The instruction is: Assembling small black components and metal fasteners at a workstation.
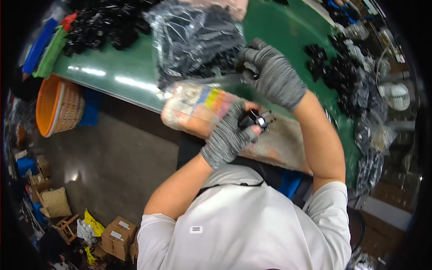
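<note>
My left hand (227, 137), in a grey knit glove with bare fingertips, is closed around a small black part with shiny metal bits (261, 121). It is held above a worn cloth pad (288, 139) at the table's near edge. Farther up and to the right, my right hand (272, 74) wears a matching glove and has its fingers curled in. A dark bit shows by its fingertips, too unclear to name. Beside that hand lies a clear plastic bag (193, 36), with black parts (218, 65) at its near end.
Piles of black parts lie on the green table (279, 22), at the far left (108, 27) and right (339, 74). A striped, padded cloth (193, 105) overhangs the near edge. An orange basket (49, 105) stands left, cardboard boxes (118, 238) lower left, a white fan (398, 96) right.
</note>
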`<state>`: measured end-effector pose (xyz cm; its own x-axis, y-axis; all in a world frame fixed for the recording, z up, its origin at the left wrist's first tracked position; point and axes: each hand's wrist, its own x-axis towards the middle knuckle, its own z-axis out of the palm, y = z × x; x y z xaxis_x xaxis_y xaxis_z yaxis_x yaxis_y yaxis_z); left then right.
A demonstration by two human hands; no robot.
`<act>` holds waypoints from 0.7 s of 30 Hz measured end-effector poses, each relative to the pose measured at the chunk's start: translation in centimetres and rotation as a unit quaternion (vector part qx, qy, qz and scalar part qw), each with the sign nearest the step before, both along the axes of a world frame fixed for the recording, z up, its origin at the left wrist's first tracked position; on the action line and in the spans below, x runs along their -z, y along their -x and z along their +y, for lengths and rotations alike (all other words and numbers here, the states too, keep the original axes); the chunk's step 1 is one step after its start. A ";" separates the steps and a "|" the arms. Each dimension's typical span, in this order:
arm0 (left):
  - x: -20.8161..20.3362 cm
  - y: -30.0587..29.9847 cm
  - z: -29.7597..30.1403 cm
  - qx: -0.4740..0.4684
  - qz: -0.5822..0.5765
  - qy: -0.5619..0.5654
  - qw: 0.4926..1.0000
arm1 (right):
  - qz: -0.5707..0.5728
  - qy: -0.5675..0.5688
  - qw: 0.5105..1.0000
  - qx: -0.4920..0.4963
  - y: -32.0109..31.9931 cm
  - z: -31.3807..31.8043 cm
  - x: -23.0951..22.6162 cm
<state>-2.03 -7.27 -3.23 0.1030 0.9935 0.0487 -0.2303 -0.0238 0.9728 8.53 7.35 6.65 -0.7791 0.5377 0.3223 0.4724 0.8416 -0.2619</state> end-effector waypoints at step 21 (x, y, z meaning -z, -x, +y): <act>-0.5 -4.4 2.8 0.032 -0.036 0.074 0.996 | -0.083 0.026 0.988 -0.128 -11.5 -5.2 -0.3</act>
<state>2.39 -4.43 -2.74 0.1682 0.9817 -0.0888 -0.2969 0.1364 0.9451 19.99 2.17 6.97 -0.9312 0.3290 0.1568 0.2863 0.9265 -0.2441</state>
